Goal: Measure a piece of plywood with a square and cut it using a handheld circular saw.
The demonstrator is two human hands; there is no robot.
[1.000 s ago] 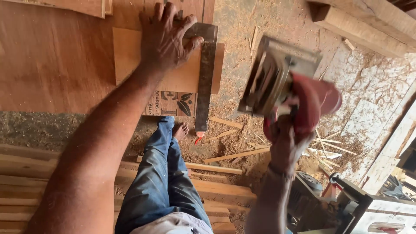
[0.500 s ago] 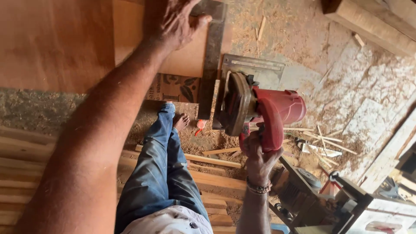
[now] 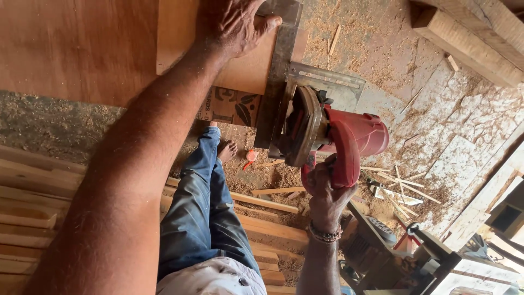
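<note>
My left hand [image 3: 232, 24] presses flat on a light wooden board [image 3: 180, 38] and on the metal square [image 3: 278, 71] laid along the board's right edge. My right hand [image 3: 322, 191] grips the handle of a red circular saw [image 3: 333, 134]. The saw's metal base plate [image 3: 327, 82] rests against the square at the board's near end, and its blade guard sits just right of the square. The blade itself is hidden.
A large reddish plywood sheet [image 3: 76, 49] lies under the board. Sawdust and wood offcuts [image 3: 404, 186] cover the floor. Stacked planks [image 3: 33, 207] lie at left, a thick beam [image 3: 469, 43] at top right, another machine [image 3: 436, 262] at bottom right. My jeans and bare foot [image 3: 226, 150] show below.
My right hand has brought the saw down and leftward from mid-air until its base plate meets the square. The left hand stays pressed on the board and square.
</note>
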